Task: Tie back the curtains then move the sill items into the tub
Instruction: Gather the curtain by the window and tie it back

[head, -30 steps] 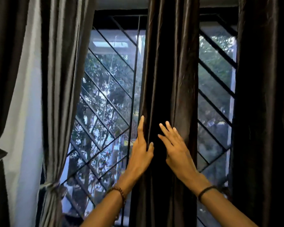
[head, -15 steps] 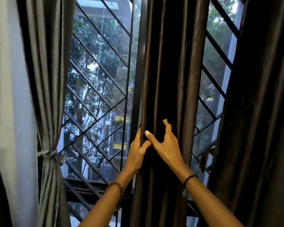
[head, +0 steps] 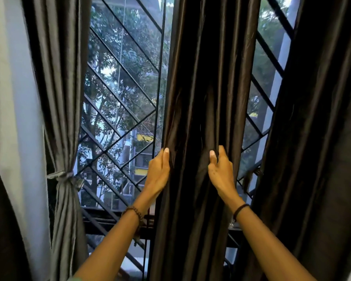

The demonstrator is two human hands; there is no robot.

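Centrally, 1 dark curtain (head: pixel 201 78) hangs across the window grille (head: pixel 159 78).

The middle curtain (head: pixel 203 88), dark brown and glossy, hangs untied in deep upright folds. The left hand (head: pixel 158 173) grips its left edge and the right hand (head: pixel 221 173) pinches a fold near its right edge. At the window's (head: pixel 122 78) left edge the grey curtain (head: pixel 59 98) is cinched by a tie (head: pixel 66 176). The right curtain (head: pixel 322 138), also dark, hangs loose.
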